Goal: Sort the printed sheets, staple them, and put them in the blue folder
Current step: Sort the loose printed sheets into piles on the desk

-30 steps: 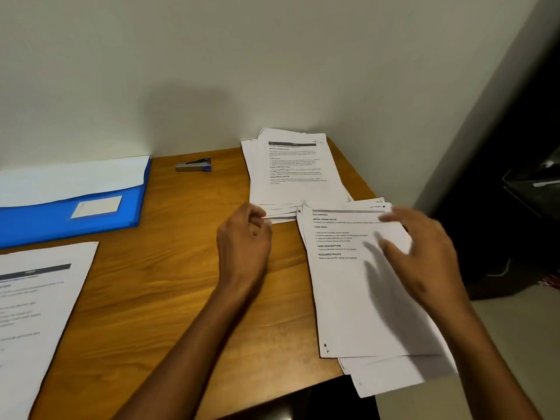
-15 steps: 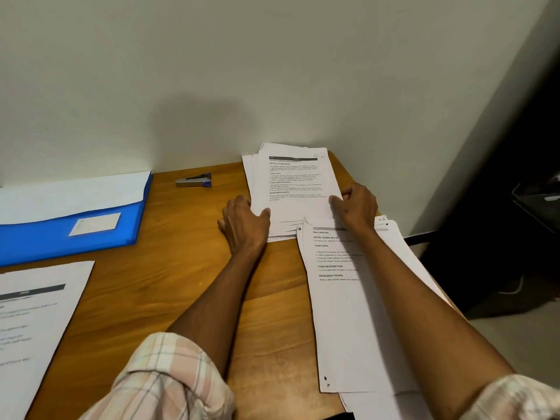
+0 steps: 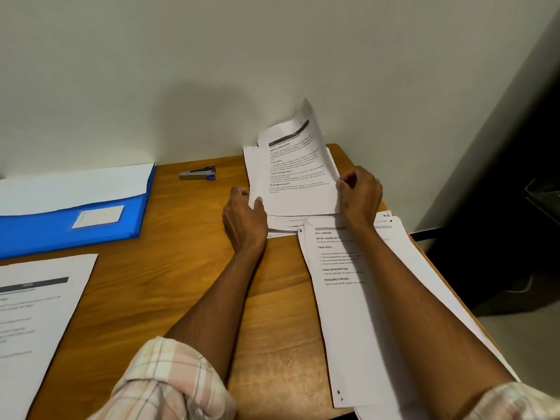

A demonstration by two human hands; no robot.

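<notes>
top sheet (image 3: pixel 298 174) now lifted, right hand (image 3: pixel 359 192) pinching its edge, left hand (image 3: pixel 244 215) spread on stack (image 3: pixel 280 227)

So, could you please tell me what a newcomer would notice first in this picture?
Probably the printed sheet curling up at the far right of the wooden table, its right edge pinched by the right hand while the left hand rests on the paper stack beneath. Next, the bright blue folder lying at far left, with a small stapler near the wall between folder and stack.
</notes>
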